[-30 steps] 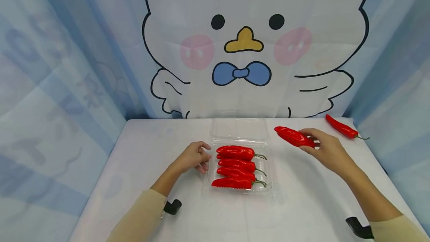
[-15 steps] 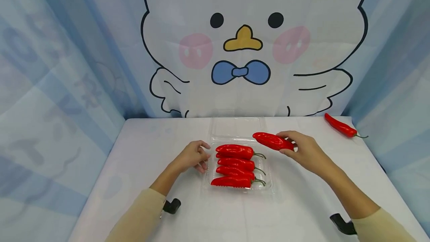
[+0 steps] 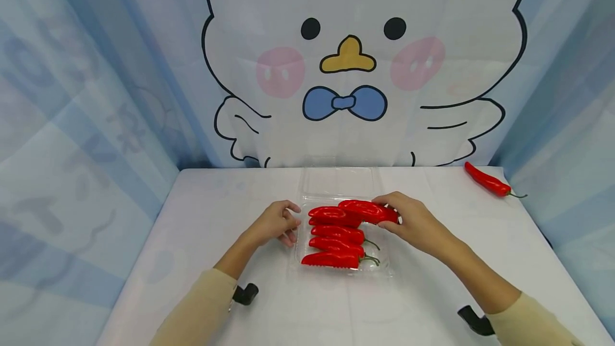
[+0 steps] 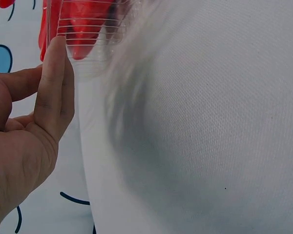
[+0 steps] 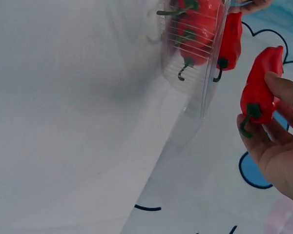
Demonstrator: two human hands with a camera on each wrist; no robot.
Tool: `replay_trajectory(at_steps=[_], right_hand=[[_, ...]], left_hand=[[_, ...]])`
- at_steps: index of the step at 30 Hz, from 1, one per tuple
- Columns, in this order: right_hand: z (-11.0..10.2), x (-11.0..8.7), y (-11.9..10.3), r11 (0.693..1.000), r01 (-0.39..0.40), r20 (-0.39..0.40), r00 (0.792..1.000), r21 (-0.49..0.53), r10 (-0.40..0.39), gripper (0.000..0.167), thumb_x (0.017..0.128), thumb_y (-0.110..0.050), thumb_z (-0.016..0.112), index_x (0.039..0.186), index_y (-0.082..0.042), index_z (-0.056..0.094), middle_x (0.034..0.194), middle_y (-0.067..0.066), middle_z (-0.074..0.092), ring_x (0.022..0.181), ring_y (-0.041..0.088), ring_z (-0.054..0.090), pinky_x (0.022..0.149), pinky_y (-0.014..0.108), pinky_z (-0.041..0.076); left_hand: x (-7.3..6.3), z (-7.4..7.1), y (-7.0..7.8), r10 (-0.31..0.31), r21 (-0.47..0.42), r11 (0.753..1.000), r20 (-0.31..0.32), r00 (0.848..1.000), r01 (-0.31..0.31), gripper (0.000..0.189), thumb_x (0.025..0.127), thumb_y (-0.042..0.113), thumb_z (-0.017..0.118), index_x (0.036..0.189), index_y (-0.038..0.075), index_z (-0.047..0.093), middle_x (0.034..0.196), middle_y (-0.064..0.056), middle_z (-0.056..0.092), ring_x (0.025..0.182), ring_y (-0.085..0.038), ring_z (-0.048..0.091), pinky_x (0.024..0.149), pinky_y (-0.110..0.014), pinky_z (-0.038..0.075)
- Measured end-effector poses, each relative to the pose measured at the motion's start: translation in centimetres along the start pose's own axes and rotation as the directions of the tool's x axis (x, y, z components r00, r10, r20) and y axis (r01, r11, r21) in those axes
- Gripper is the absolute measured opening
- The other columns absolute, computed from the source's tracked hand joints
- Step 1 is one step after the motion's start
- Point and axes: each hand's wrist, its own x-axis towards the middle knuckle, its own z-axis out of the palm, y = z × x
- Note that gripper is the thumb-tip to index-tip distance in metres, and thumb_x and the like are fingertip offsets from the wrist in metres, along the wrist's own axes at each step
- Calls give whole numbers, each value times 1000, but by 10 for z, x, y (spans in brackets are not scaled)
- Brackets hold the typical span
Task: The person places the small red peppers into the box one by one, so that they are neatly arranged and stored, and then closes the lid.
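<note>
A long red pepper (image 3: 362, 210) is held by my right hand (image 3: 417, 224), thumb and fingers pinching its stem end. In the right wrist view its green stem (image 5: 245, 127) hangs beside the fingers. The pepper is over the far part of a clear plastic box (image 3: 377, 236), overlapping the rearmost pepper in the head view. Several red peppers (image 3: 331, 260) lie in the box in a row, stems to the right. My left hand (image 3: 277, 222) is at the box's left side, a fingertip against its ribbed wall (image 4: 90, 29), as the left wrist view shows.
The box's clear lid (image 3: 342, 181) lies folded back behind it. Another red pepper (image 3: 489, 181) lies at the table's far right corner. A curtain with a cartoon face (image 3: 346, 9) hangs along the back edge of the white table (image 3: 230, 196).
My right hand has carried the pepper leftward, from right of the box to over its far part. The left hand stays at the box's left side.
</note>
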Motion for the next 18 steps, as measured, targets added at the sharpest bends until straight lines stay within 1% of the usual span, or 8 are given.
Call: replay_trajectory(at_steps=[3, 12, 15, 18], right_hand=[[6, 3, -5, 1000, 24, 8, 1000, 9, -24, 56, 83, -8, 86, 135, -11, 63, 125, 8, 68, 103, 21, 68, 81, 32, 66], [18, 12, -17, 997, 75, 11, 997, -10, -75, 54, 83, -9, 86, 132, -9, 64, 120, 9, 66, 103, 21, 68, 81, 32, 66], [21, 14, -20, 997, 77, 32, 997, -9, -77, 52, 84, -8, 85, 132, -9, 65, 119, 9, 65, 103, 22, 68, 81, 33, 66], [24, 16, -23, 998, 62, 52, 997, -11, -62, 51, 84, -8, 85, 132, -9, 65, 120, 10, 66, 103, 22, 68, 81, 33, 66]], left_hand=[[0, 0, 0, -4, 1, 1000, -1, 1000, 4, 35, 99, 9, 68, 132, 2, 56, 88, -15, 67, 59, -21, 70, 58, -32, 63], [-1, 0, 1, 3, -13, 1000, 5, 1000, -3, 35, 99, 7, 67, 131, 0, 56, 87, -15, 67, 58, -20, 69, 57, -32, 63], [-2, 0, 2, 9, -26, 1000, 11, 1000, -8, 35, 99, 6, 67, 132, -1, 55, 86, -15, 67, 58, -20, 69, 56, -33, 63], [-2, 0, 2, 8, -26, 1000, 8, 1000, -8, 35, 99, 5, 67, 131, -1, 55, 86, -15, 67, 58, -20, 69, 56, -33, 63]])
